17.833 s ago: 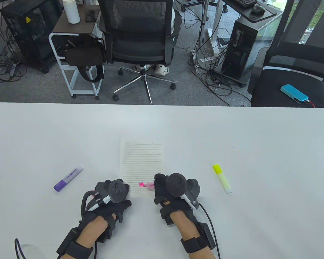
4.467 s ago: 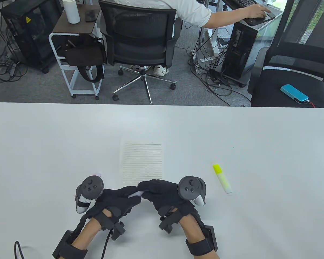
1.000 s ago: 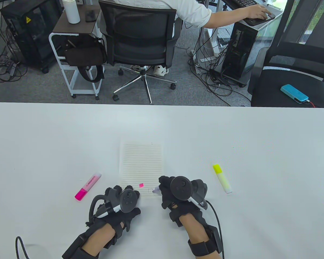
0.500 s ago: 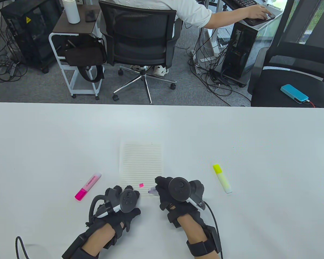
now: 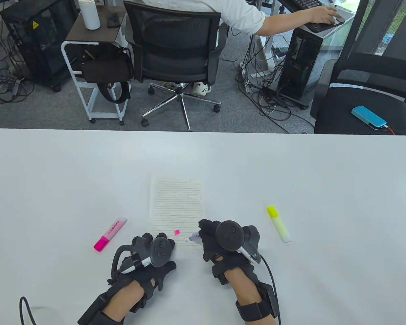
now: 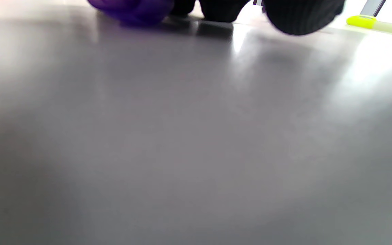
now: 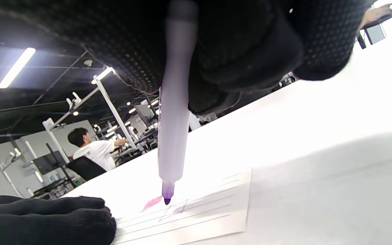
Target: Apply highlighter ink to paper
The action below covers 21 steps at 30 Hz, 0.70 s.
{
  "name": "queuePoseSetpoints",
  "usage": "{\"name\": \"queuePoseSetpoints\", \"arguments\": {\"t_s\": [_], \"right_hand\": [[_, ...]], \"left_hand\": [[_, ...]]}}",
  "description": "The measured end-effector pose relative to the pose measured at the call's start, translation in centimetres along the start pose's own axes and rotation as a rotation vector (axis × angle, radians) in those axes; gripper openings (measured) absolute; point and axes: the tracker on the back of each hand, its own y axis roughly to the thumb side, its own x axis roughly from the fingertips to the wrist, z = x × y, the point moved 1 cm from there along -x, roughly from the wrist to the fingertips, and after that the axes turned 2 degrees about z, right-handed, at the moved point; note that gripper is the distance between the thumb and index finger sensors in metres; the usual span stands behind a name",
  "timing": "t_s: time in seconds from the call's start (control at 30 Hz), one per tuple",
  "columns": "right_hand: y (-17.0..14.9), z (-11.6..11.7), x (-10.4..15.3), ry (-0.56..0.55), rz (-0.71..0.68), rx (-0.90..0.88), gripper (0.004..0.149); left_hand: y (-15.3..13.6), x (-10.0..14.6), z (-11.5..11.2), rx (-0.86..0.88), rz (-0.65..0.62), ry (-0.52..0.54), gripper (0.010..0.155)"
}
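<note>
1. The right hand [image 5: 220, 237] has its fingers curled round the purple highlighter [image 7: 174, 136], whose tip touches the paper [image 5: 176, 203] near its lower edge. A hard push may tear the sheet or run the ink outside the small drawn box.
2. The left hand [image 5: 152, 250] holds the purple cap [image 6: 131, 10] and rests beside the paper. If it is not pressing the sheet, the paper may slide.

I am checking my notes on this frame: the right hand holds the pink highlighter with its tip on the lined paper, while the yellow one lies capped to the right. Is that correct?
Not quite: the right hand holds the purple highlighter, not the pink one. The right wrist view shows its purple tip on the lined paper. The pink highlighter lies capped left of the paper in the table view. The yellow highlighter does lie capped to the right.
</note>
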Motion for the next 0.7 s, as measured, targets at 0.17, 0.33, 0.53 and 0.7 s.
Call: {"name": "queuePoseSetpoints", "arguments": {"t_s": [0.17, 0.33, 0.53, 0.7], "right_hand": [[-0.19, 0.29, -0.04, -0.010, 0.000, 0.005, 0.037], [-0.27, 0.51, -0.12, 0.022, 0.002, -0.011, 0.037], [-0.36, 0.69, -0.11, -0.005, 0.008, 0.001, 0.037], [-0.48, 0.55, -0.18, 0.043, 0.012, -0.028, 0.036]], "left_hand": [[-0.02, 0.00, -0.02, 0.001, -0.001, -0.002, 0.071], [-0.05, -0.01, -0.05, 0.002, -0.002, -0.002, 0.070], [-0.07, -0.01, -0.07, 0.001, -0.003, -0.002, 0.070], [-0.06, -0.01, -0.09, 0.002, -0.003, -0.003, 0.070]]}}
